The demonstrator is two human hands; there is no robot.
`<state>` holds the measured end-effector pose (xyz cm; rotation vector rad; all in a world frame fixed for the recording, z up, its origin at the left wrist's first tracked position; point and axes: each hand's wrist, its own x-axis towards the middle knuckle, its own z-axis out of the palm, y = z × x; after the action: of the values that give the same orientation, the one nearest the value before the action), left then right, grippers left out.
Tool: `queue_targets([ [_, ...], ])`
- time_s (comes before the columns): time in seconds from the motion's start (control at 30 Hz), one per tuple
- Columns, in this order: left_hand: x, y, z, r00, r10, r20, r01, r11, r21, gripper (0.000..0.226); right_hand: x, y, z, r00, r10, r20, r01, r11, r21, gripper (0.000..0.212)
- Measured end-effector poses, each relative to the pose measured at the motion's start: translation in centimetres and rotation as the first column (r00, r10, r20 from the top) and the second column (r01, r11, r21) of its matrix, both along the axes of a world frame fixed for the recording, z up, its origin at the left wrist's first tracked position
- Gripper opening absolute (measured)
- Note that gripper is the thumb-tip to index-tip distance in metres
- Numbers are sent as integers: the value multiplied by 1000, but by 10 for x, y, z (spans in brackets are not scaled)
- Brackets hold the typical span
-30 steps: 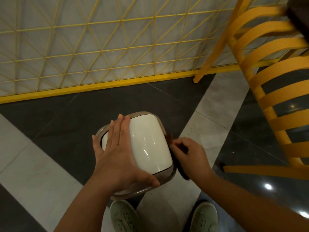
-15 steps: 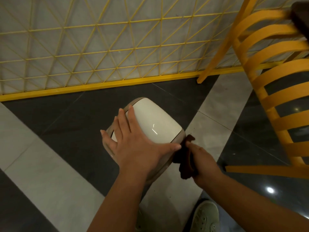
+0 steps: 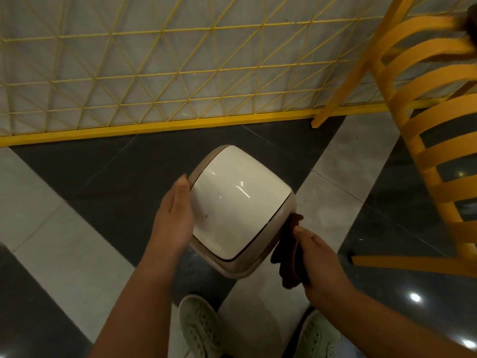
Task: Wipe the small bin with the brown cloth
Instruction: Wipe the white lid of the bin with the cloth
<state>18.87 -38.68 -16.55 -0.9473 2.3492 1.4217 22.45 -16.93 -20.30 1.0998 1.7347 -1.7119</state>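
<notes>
Two hands are engaged on the bin. Fingers of the left hand (image 3: 173, 220) are held straight and together, laid flat against the bin's left side; judged as a brace, so the bin is kept from sliding or turning under the wipe. Fingers of the right hand (image 3: 318, 257) are curled round the brown cloth (image 3: 288, 257), which is bunched and pressed to the bin's right flank, just under the rim; a rub along that side is judged to be the step in hand. Small bin (image 3: 238, 208) is seen on the dark-and-pale tiled floor (image 3: 77, 249), in front of two pale shoes (image 3: 200, 329). Cream domed lid, glossy, a few small dark specks noted; tan rim and body below. Yellow lattice fence (image 3: 154, 73) behind, yellow slatted chair (image 3: 438, 151) at right
</notes>
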Motion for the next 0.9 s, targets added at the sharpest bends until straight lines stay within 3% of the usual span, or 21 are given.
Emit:
queue_targets([
  [0.2, 16, -24, 4, 994, -78, 72, 81, 996, -39, 53, -59, -13, 9, 994, -47, -94, 55, 995, 80, 13],
  [0.33, 26, -28, 5, 978, -176, 111, 176, 984, 11, 59, -112, -19, 17, 979, 47, -201, -17, 989, 149, 8],
  [0.43, 26, -26, 3, 974, -191, 123, 199, 978, -57, 63, -126, -22, 21, 952, 110, -287, -50, 977, 209, 8],
  [0.53, 21, -26, 4, 982, -172, -75, 158, 974, -163, 64, -116, -15, 28, 920, 159, -359, -70, 966, 248, 10],
  [0.63, 10, -17, 6, 917, -272, -291, 207, 950, -234, 55, -97, -9, 33, 800, 338, -495, -141, 909, 393, 13],
  [0.77, -2, -7, -6, 872, -399, -283, 308, 898, -314, 53, -86, -19, 39, 504, 652, -566, -185, 722, 666, 23],
  [0.9, -5, -12, -13, 883, -330, -334, 240, 928, -284, 42, -86, -38, 31, 280, 835, -473, -154, 526, 836, 23],
])
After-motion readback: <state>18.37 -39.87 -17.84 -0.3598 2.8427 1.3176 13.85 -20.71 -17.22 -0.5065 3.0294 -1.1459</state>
